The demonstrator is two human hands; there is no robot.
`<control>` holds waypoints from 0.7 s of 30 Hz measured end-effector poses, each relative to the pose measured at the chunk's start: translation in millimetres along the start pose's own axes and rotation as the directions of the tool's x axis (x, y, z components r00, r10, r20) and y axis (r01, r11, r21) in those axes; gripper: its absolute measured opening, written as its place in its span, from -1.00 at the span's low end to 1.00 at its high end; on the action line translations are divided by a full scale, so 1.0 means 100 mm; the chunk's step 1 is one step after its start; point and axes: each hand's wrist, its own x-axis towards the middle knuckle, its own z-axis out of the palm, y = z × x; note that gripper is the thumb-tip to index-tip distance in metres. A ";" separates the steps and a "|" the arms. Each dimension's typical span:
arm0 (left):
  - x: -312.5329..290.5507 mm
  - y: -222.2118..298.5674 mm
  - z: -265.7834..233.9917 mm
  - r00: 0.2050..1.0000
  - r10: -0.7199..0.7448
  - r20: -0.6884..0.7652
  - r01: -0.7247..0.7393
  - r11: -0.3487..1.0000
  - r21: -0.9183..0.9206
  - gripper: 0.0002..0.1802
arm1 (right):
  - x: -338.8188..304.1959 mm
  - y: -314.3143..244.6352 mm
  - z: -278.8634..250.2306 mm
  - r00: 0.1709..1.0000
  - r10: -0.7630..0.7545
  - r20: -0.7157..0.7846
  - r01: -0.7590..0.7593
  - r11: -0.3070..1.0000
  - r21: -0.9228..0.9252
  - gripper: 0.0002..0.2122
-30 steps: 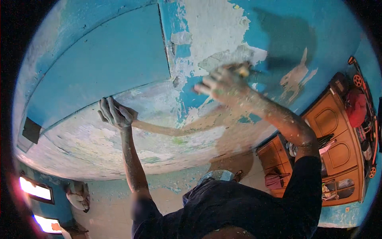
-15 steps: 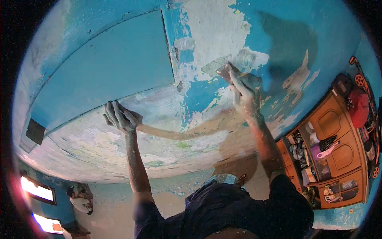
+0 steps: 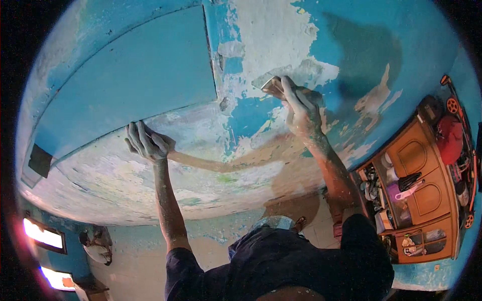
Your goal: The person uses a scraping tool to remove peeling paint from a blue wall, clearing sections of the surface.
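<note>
Scraper [image 3: 272, 87] (shiny-edged), tilted at peeling blue wall [image 3: 251, 118].

From my remote seat I see the right hand [image 3: 304, 115] gripping a scraper [image 3: 272, 87], its edge at a grey patch [image 3: 306, 71] where the blue paint has come away. I have the left hand [image 3: 146, 143] spread with bent fingers at the lower edge of a blue panel [image 3: 135, 75]. Around both, the wall [image 3: 273, 35] is blotched and peeling. To my right stands a wooden cabinet [image 3: 436, 199]; low on my left, two windows [image 3: 44, 236] glare; paint flakes [image 3: 215, 238] litter the floor [image 3: 138, 266].
</note>
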 end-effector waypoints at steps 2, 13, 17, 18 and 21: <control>0.03 0.01 -0.01 1.000 -0.003 -0.008 0.003 1.000 -0.016 -0.52 | 0.00 0.01 -0.07 0.995 -0.083 0.052 0.086 0.994 -0.068 -0.43; 0.02 0.44 -0.15 0.999 0.014 -0.029 -0.013 1.000 0.027 -0.56 | -0.38 -0.29 -0.23 0.913 0.407 -0.004 -0.399 0.895 0.199 -0.51; -0.30 1.76 -0.40 0.728 -0.280 0.626 0.656 0.552 -0.515 -0.69 | -0.65 -0.65 0.10 0.880 0.466 0.093 -0.463 0.799 0.383 -0.44; -0.07 2.19 -0.45 0.436 -0.351 0.829 0.885 0.337 -0.322 -0.65 | -0.72 -0.64 0.19 0.905 0.421 0.058 -0.409 0.826 0.389 -0.43; -0.08 2.45 -0.12 0.336 -0.180 0.924 0.931 -0.085 -0.355 -0.68 | -0.76 -0.76 0.23 0.916 0.392 0.091 -0.392 0.819 0.420 -0.42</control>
